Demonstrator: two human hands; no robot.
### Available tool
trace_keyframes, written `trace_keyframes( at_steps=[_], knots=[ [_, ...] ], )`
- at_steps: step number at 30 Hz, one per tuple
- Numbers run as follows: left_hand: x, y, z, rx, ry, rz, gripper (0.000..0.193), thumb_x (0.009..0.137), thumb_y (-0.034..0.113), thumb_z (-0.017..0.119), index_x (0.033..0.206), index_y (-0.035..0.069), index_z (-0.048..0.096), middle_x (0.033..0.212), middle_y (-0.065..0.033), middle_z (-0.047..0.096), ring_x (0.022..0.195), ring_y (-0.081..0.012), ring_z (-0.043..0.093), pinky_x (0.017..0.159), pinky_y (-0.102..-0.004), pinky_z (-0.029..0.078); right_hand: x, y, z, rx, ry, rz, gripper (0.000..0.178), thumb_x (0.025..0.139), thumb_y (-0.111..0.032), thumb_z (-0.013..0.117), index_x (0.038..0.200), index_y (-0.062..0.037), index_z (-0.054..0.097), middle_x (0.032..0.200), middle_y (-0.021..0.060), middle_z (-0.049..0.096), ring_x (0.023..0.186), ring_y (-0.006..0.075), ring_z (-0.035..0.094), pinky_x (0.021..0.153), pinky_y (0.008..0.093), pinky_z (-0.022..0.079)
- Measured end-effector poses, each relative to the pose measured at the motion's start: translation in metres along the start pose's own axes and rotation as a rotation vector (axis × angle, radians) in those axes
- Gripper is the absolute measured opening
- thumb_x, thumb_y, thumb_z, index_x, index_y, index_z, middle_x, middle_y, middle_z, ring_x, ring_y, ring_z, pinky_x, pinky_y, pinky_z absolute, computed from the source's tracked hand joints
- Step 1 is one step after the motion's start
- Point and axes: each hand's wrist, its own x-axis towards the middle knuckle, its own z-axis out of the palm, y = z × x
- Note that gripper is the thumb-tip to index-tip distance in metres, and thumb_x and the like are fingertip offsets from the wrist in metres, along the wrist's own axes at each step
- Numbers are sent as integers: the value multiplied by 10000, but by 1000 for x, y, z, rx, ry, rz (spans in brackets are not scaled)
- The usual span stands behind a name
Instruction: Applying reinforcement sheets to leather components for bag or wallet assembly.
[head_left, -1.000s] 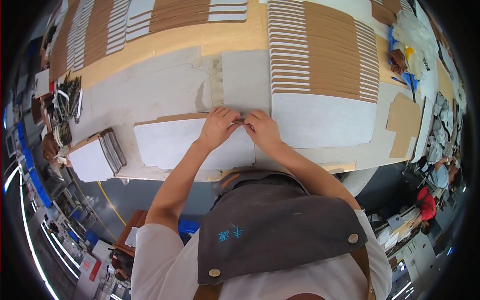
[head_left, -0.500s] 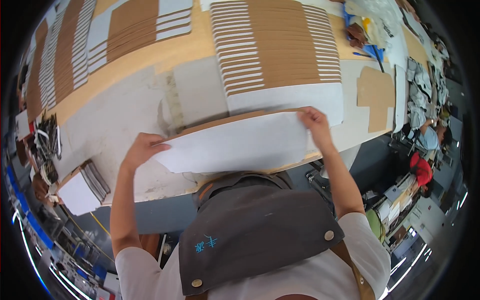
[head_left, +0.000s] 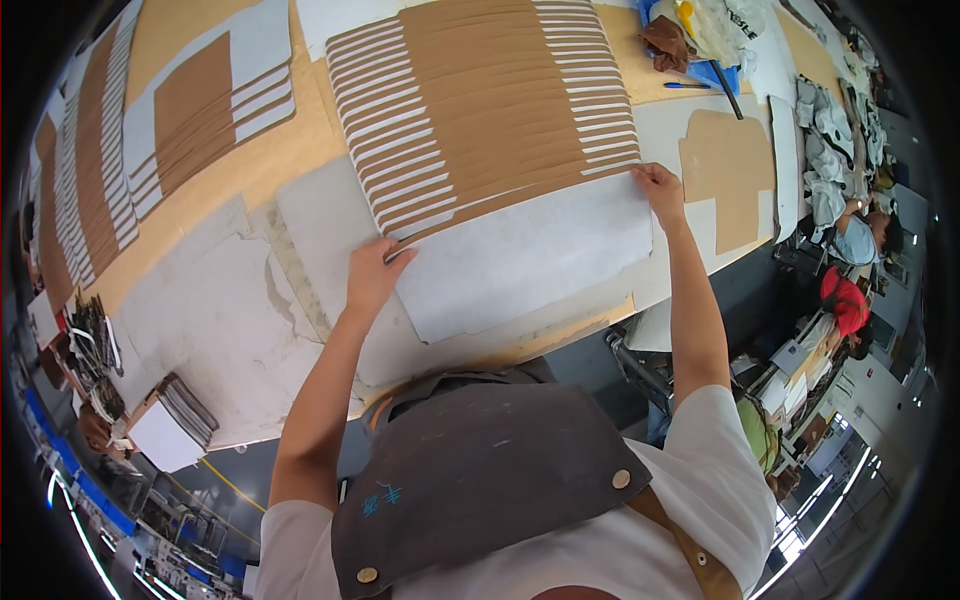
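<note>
A white sheet (head_left: 530,265) with a brown far edge lies flat at the near end of a fanned stack of brown pieces with white ends (head_left: 490,100). My left hand (head_left: 374,274) pinches its far left corner between thumb and fingers. At the far right corner, my right hand (head_left: 661,196) grips the same sheet, its fingertips close to the stack's edge. The sheet's near edge rests toward the front of the table.
More overlapping brown and white pieces (head_left: 205,105) lie at the far left. A T-shaped tan board (head_left: 728,165) is on the right, below a blue tray (head_left: 705,72) with plastic bags. A small white-topped stack (head_left: 170,435) stands at the near left corner. People sit farther right.
Both hands have carried the sheet away from my body, onto the near end of the fanned stack. It was held tilted above the table and now lies flat. The view has shifted too.
</note>
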Motion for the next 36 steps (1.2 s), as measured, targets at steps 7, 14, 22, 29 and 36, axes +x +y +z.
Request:
trace_keyframes(
  at_steps=[7, 14, 22, 29, 36],
  knots=[
    [2, 7, 1, 48, 16, -4, 280, 716, 241, 692, 690, -14, 579, 580, -164, 543, 488, -286, 497, 489, -333, 402, 10, 5, -4, -84, 33, -52, 176, 769, -165, 622, 852, -11, 627, 693, 54, 609, 625, 107, 533, 602, 239, 439],
    [1, 13, -1, 28, 52, -71, 285, 698, 230, 716, 677, -17, 575, 563, -150, 532, 449, -251, 462, 457, -312, 382, 9, -2, -1, -165, 43, -24, 164, 774, -153, 619, 842, -4, 619, 695, 30, 600, 650, 93, 532, 619, 225, 430],
    [2, 9, 5, 1, 58, -19, 269, 712, 215, 703, 674, -16, 572, 548, -142, 523, 434, -229, 452, 445, -307, 373, 11, 4, -3, -116, 45, 9, 153, 778, -146, 614, 834, -3, 612, 686, 20, 584, 638, 85, 507, 594, 227, 415],
    [1, 21, -19, -333, -201, -275, 245, 745, 184, 679, 669, -20, 566, 551, -46, 519, 463, -99, 466, 421, -248, 411, 3, -7, -15, -115, -82, 108, 179, 775, -153, 605, 832, 17, 601, 689, 52, 590, 629, 110, 512, 595, 250, 427],
    [5, 12, -9, -317, -208, -234, 248, 742, 169, 683, 667, -34, 561, 575, -47, 539, 474, -75, 487, 410, -215, 423, 10, 9, -19, 8, -80, 118, 148, 805, -147, 603, 790, 0, 591, 666, -40, 522, 620, 33, 430, 548, 179, 352]
  ],
)
